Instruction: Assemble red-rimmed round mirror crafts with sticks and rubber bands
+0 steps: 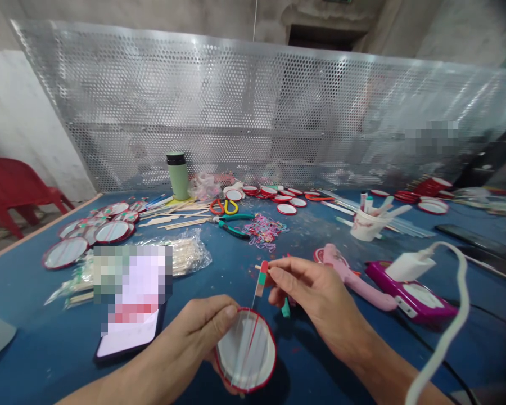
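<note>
A blue tabletop (306,236), tan-edged at left (42,229), is backed by a perforated silver metal screen (253,112). Near its front, a round, red-rimmed whitish disc (247,351) is gripped by the left hand (206,332); a small red-green-tan strip (262,278) is pinched by the right hand (303,287). Blue surface is exposed beyond both.

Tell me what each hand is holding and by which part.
The left hand holds the round, red-rimmed white disc by its left side; the right hand pinches the small red, green and tan strip at its red end.
</note>
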